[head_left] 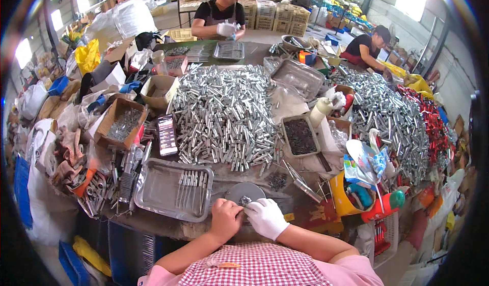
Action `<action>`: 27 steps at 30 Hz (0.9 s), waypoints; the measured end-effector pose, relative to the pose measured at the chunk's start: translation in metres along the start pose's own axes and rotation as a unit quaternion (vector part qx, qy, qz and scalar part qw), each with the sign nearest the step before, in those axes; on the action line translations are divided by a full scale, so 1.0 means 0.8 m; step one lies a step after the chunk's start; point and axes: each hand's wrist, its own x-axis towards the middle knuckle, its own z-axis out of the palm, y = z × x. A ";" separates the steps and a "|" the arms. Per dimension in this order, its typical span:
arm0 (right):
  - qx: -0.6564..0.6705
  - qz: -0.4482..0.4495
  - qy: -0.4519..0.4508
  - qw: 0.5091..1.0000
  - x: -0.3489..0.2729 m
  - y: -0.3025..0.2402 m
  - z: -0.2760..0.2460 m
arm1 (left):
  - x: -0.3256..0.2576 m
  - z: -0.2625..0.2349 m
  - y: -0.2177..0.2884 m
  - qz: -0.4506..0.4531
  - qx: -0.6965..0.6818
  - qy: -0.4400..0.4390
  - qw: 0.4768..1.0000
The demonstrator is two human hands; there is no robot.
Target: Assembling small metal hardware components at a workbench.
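A small silvery metal part [245, 200] is pinched between the bare left hand [225, 219] and the white-gloved right hand [265, 218], above a round grey metal disc [244, 191]; both grips should be kept narrow and steady, close to the surface [285, 204].

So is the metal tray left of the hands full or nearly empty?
Nearly empty: the metal tray holds only a short row of thin metal pieces near its right side; the rest is bare metal.
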 end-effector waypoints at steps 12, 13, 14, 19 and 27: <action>0.057 0.036 0.073 0.995 -0.008 0.005 0.001 | -0.003 0.001 0.001 0.027 0.032 0.014 0.999; 0.064 0.049 0.070 0.994 -0.008 0.007 -0.005 | -0.003 0.001 0.000 0.018 0.033 0.008 0.999; 0.066 0.088 0.057 0.992 -0.006 0.015 -0.016 | 0.001 0.003 -0.002 0.022 0.031 0.013 0.999; -0.006 0.131 0.040 0.991 -0.027 0.042 -0.024 | 0.011 0.001 0.015 -0.003 0.006 0.001 1.000; 0.013 0.085 0.022 0.996 -0.018 0.033 -0.001 | 0.005 0.010 0.015 0.035 0.014 -0.022 0.999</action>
